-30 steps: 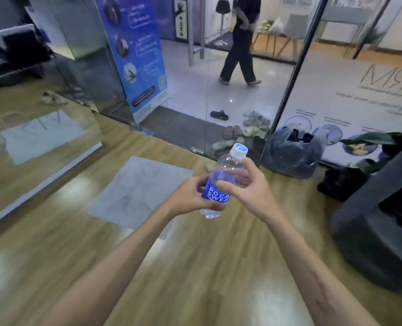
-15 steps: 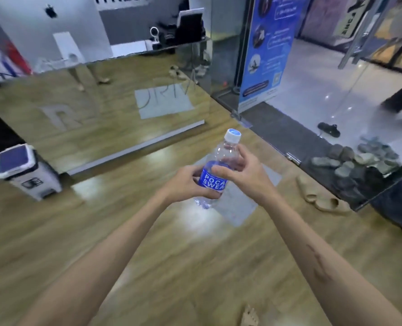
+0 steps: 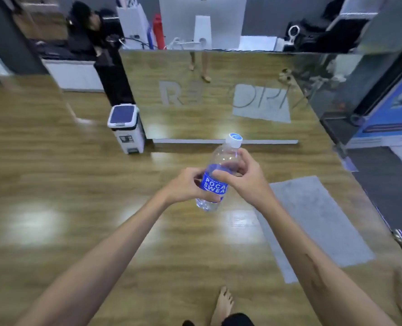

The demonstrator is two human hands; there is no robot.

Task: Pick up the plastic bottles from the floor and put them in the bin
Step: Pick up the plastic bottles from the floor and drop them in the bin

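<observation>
I see the left hand (image 3: 187,184) and right hand (image 3: 244,177) both with fingers wrapped around the Pocari Sweat bottle (image 3: 218,175), held tilted above the wooden floor (image 3: 77,196). My fingers cover part of its label. The pedal bin (image 3: 126,128) stands well apart, lid closed.

A rectangular grey floor mat (image 3: 312,222) lies on the glossy wooden plank floor (image 3: 77,196) at about four o'clock. At twelve o'clock a large mirrored counter front (image 3: 218,95) bearing pale letters reflects the floor. Above it, at twelve, stands a silver computer monitor (image 3: 202,22) beside a red cylindrical bottle (image 3: 158,29). A blue printed banner (image 3: 397,109) stands at two o'clock. A bare foot (image 3: 223,304) shows at six.
</observation>
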